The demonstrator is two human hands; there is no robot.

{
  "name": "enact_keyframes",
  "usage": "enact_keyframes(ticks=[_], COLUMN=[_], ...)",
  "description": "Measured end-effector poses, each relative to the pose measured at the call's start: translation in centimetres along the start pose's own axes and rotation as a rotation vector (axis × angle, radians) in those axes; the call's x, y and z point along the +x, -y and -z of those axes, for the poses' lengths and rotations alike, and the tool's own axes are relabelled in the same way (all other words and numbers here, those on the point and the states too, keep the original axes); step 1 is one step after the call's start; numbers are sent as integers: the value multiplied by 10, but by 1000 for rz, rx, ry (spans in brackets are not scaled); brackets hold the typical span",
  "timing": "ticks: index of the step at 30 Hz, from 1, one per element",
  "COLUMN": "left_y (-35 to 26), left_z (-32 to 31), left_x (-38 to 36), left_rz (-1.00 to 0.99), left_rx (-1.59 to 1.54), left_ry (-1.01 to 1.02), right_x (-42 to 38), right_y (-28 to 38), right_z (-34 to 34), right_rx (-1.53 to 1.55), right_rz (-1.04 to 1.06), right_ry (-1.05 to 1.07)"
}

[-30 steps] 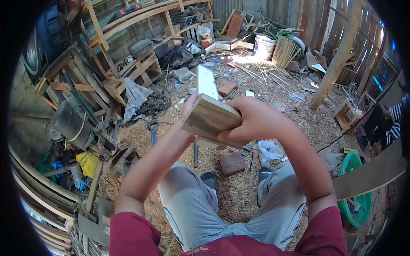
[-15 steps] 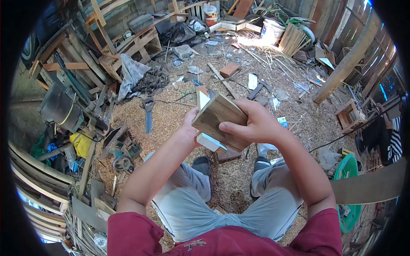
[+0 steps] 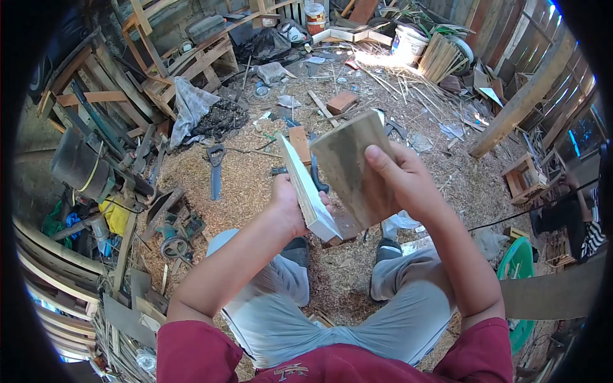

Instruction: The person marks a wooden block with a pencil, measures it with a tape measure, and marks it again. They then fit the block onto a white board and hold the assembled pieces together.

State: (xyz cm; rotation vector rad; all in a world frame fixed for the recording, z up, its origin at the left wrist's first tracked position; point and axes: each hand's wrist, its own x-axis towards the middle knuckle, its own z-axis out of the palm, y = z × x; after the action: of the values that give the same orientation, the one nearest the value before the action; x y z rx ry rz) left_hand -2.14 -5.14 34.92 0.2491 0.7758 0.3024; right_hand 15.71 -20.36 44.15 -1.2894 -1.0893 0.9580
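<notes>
My left hand (image 3: 288,207) is closed round a white-faced board (image 3: 305,186) with a pale wooden edge, tilted so its long side slants down to the right. My right hand (image 3: 408,182) grips a wider, weathered brown board (image 3: 352,169), thumb flat on its near face and fingers hidden behind. Both boards are up in front of my knees, side by side, with a gap between them at the top; their lower ends overlap in this view. Behind the gap, a curved black handle (image 3: 317,173) shows on the ground near a reddish-brown wood piece (image 3: 298,142).
Wood shavings cover the ground. To the left lie a handsaw (image 3: 216,173) and a green power tool (image 3: 175,241). A reddish block (image 3: 342,102) is ahead. A green basin (image 3: 516,260) stands at the right, near a wooden post (image 3: 527,99) and another person (image 3: 575,217).
The two boards have come apart and turned more upright. More of the white board's face now shows in my left hand, and the brown board has swung slightly right.
</notes>
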Motion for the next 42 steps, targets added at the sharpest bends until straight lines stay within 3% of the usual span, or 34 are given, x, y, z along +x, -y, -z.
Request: enact_keyframes(ticks=[2,3,7,10,12,18,22,31,38,42], left_y=[0,-2,-4,-19,-16,-12,-9,-6,9,19], left_z=[-4,-3,-32,0,7,-6,-11,-12,-11,-10], left_x=[-6,-8,-30,-2,6,6,-3,-3,-4,-1], left_rz=[-44,-148,-231,-177,-122,-48,-45,11,77,-50], left_rx=[31,75,114,62,71,-176,-74,13,13,-60], left_ry=[-141,-116,-208,-26,-25,-43,-15,17,57,15], right_x=[-3,-4,-9,-8,-3,0,-2,-2,-8,-13], right_y=[2,3,8,3,-14,-16,-24,-35,-42,-51], right_z=[6,7,9,14,25,36,41,26,-1,-13], right_rx=[1,34,85,156,210,245,205,218,-25,-108], right_rz=[-24,-42,-157,-315,-345,-331,-279,-296,-209,-229], right_ry=[-66,-91,-229,-324,-324,-308,-186,-144,-55,22])
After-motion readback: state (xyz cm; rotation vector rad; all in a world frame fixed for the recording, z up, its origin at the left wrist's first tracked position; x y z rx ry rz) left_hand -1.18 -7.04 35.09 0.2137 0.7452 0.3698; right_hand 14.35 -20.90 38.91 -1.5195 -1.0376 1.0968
